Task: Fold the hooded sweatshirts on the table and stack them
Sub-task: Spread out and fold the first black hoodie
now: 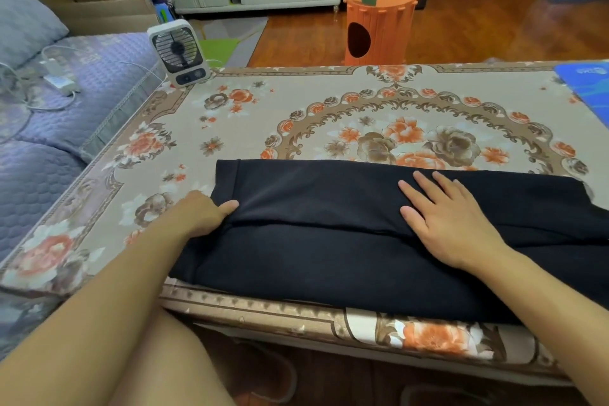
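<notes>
- Soft, even indoor light is filling the room; nothing is looking dim.
- Glare is shining off the wooden floor (494,26) in the upper right of the frame.
- The black sweatshirt (329,241) is swallowing detail, its folds barely showing.
- Faint shadows are lying under the forearms at the lower edge.
- Wide-angle distortion is bending the table (296,109) edges and stretching the corners.
- The far background is looking slightly soft.
</notes>
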`<move>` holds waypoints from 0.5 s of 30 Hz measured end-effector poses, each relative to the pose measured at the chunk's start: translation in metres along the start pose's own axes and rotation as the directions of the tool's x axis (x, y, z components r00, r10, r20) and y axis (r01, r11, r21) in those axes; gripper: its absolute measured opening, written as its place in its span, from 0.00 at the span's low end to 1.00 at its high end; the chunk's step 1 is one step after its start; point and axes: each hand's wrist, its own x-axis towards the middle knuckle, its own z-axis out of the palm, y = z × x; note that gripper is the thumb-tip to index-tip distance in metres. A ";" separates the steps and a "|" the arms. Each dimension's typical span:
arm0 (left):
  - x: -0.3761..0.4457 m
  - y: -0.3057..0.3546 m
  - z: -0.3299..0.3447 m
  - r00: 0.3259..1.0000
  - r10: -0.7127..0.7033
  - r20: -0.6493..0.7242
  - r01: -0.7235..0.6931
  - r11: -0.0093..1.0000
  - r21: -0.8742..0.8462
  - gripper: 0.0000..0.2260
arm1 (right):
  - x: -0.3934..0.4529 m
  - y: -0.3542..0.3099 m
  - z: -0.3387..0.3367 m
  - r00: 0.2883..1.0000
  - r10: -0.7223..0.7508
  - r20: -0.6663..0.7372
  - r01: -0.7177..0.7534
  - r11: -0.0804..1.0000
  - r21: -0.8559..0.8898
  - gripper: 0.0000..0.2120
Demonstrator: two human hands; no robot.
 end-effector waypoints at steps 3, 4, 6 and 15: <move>0.011 -0.004 -0.020 0.985 -0.045 0.169 0.062 0.994 -0.094 0.29 | 0.000 0.001 0.001 1.000 0.008 -0.010 -0.008 1.000 -0.002 0.37; 0.013 -0.007 -0.025 0.975 -0.069 0.209 0.101 0.984 -0.145 0.32 | -0.001 0.000 0.002 1.000 0.012 -0.019 -0.012 1.000 -0.004 0.37; 0.014 -0.011 -0.031 0.961 -0.104 0.257 0.168 0.956 -0.240 0.34 | -0.001 0.000 0.002 1.000 0.016 -0.026 -0.016 1.000 -0.001 0.36; -0.003 0.012 -0.003 0.998 0.057 -0.024 -0.058 0.998 -0.032 0.17 | -0.001 -0.001 0.001 0.999 0.030 -0.028 -0.029 1.000 0.006 0.36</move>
